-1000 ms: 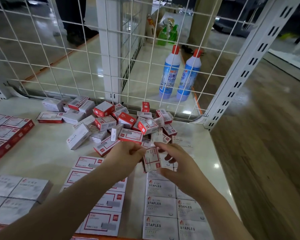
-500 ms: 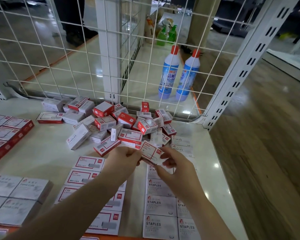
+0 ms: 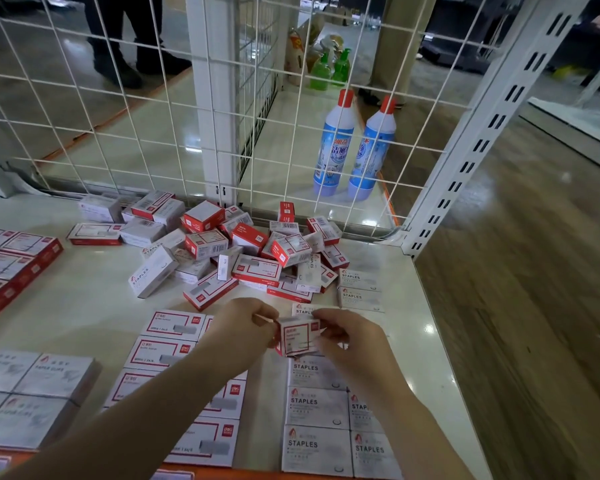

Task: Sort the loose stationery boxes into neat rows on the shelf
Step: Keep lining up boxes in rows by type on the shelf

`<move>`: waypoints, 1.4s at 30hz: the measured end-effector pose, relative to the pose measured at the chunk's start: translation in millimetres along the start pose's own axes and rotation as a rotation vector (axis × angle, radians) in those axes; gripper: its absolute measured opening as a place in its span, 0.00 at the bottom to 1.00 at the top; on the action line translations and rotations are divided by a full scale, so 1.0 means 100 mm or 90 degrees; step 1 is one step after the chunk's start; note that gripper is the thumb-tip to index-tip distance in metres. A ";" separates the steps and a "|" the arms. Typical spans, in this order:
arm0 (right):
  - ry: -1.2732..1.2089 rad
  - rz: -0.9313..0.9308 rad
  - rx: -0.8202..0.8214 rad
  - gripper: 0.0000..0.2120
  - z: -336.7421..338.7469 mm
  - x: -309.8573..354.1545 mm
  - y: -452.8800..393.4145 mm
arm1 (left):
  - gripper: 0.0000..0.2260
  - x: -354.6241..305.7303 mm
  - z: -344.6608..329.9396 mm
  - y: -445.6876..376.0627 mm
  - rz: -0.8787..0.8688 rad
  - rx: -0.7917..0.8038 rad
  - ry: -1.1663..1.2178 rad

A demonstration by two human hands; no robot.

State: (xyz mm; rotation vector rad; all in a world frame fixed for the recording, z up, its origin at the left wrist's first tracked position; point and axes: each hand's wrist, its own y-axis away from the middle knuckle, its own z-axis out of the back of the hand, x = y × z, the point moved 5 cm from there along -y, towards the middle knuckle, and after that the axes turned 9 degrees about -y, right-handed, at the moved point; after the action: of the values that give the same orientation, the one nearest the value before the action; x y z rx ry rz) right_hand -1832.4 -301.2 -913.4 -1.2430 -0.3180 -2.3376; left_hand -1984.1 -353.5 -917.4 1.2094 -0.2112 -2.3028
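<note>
A small red-and-white staples box (image 3: 298, 336) is held a little above the white shelf (image 3: 84, 306), pinched from both sides. My left hand (image 3: 238, 329) grips its left edge and my right hand (image 3: 352, 337) grips its right edge. Behind the hands lies a loose pile of red-and-white boxes (image 3: 243, 251). Under my left arm a row of red-framed boxes (image 3: 167, 351) lies flat. Under my right hand white STAPLES boxes (image 3: 316, 407) lie in two rows.
Grey-white boxes (image 3: 32, 393) lie at the near left and red boxes (image 3: 11, 265) at the far left. A wire grid (image 3: 146, 109) closes the shelf's back, a slotted post (image 3: 471, 147) its right corner. Two blue bottles (image 3: 354, 147) and a person's legs (image 3: 125, 36) are beyond.
Both hands have drawn the box back from the pile toward me and turned it so its red-framed face points up.
</note>
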 end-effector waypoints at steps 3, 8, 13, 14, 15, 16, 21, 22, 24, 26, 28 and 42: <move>-0.017 -0.019 -0.009 0.17 -0.03 -0.04 0.01 | 0.07 0.02 0.01 0.00 0.005 -0.016 -0.002; -0.027 -0.020 0.026 0.21 -0.05 -0.03 -0.02 | 0.11 0.05 -0.03 0.02 0.003 -0.032 0.031; -0.019 -0.028 0.077 0.26 -0.08 -0.06 -0.02 | 0.13 0.07 -0.05 0.00 -0.001 -0.035 0.048; -0.025 -0.027 0.071 0.25 -0.08 -0.06 -0.02 | 0.13 0.07 -0.05 -0.01 -0.007 -0.037 0.046; -0.030 -0.024 0.065 0.24 -0.08 -0.06 -0.02 | 0.13 0.07 -0.06 -0.01 -0.013 -0.041 0.042; -0.030 -0.020 0.062 0.23 -0.08 -0.05 -0.02 | 0.14 0.07 -0.06 -0.02 -0.016 -0.043 0.040; -0.001 0.032 0.028 0.23 -0.02 0.02 0.00 | 0.15 0.07 -0.05 -0.02 -0.058 -0.024 0.027; -0.002 0.047 0.019 0.24 0.01 0.05 0.01 | 0.15 0.08 -0.04 -0.02 -0.068 -0.020 0.023; -0.005 0.068 0.006 0.23 0.05 0.09 0.01 | 0.15 0.08 -0.02 0.00 -0.085 -0.018 0.005; 0.004 0.080 0.006 0.23 0.07 0.13 0.00 | 0.14 0.05 0.02 0.03 -0.118 -0.037 -0.038; 0.023 0.091 0.008 0.24 0.09 0.17 0.00 | 0.14 0.03 0.05 0.07 -0.152 -0.062 -0.086; 0.075 0.090 0.034 0.22 0.11 0.32 0.09 | 0.15 0.00 0.16 0.23 -0.144 -0.012 -0.140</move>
State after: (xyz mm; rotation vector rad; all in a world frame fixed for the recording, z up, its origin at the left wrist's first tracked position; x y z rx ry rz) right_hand -1835.4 -313.6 -881.3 -1.0623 -0.2434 -2.2554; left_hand -1988.2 -375.1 -899.7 1.0140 -0.1348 -2.6296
